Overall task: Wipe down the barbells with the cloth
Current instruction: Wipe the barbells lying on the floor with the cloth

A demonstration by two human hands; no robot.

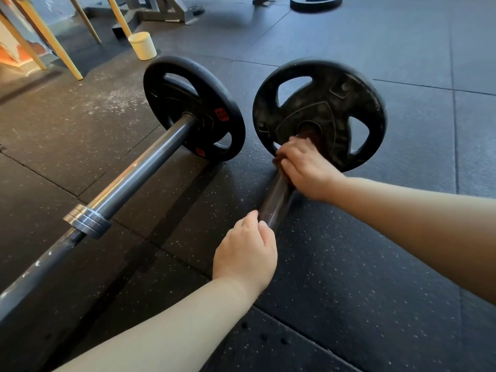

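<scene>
Right hand (303, 167) clamps the cloth (308, 138) round the bar (276, 202), tight against the plate (319, 103). Bar runs back to the left hand (247, 251), curled on its end.

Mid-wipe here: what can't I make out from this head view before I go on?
Head view:
- cloth: only a dark scrap shows; the right hand covers the rest.
- right bar: near length hidden by the left hand and forearm.
- left bar: cut off by the lower left edge.
- right plate: blurred, markings unreadable.
- red label on the left plate: too small to read.
</scene>
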